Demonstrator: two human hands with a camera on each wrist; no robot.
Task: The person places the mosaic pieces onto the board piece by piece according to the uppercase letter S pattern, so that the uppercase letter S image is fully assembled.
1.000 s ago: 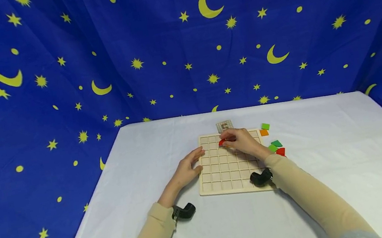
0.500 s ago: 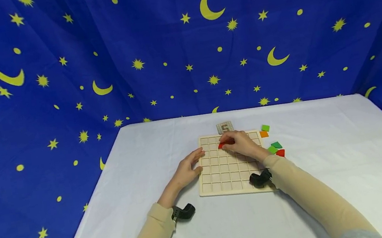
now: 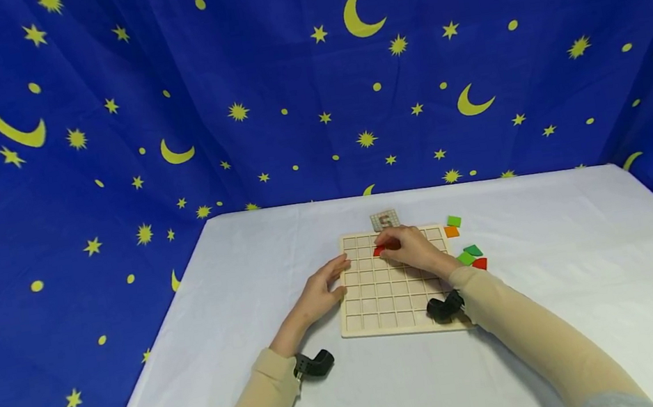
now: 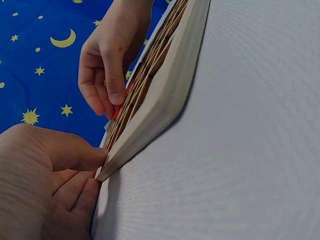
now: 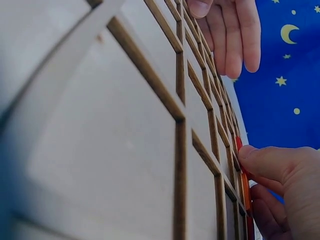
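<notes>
A pale wooden board (image 3: 370, 306), split by thin strips into a grid of square cells, lies flat on the table. My right hand (image 3: 410, 247) is over its far part, thumb and fingertips pinching a small red tile (image 3: 378, 251) with a curved edge, down at a cell. In the right wrist view the thumb presses against that red tile (image 5: 238, 144), and an orange tile (image 5: 245, 187) shows in the grid beside it. Along the board's left side rests my left hand (image 3: 317, 293), fingers loosely extended; its thumb (image 4: 90, 157) and fingertips touch the board's edge.
Behind the board lies a small patterned card (image 3: 384, 219). To the right are loose tiles: light green (image 3: 454, 220), orange (image 3: 452, 232), dark green (image 3: 473, 250), another light green (image 3: 466, 258) and red (image 3: 480, 264). A blue star-print cloth (image 3: 298, 95) hangs behind the white table.
My right hand has lowered the red tile slightly toward the grid, and more of the card now shows behind it. The left hand keeps its place at the board's edge.
</notes>
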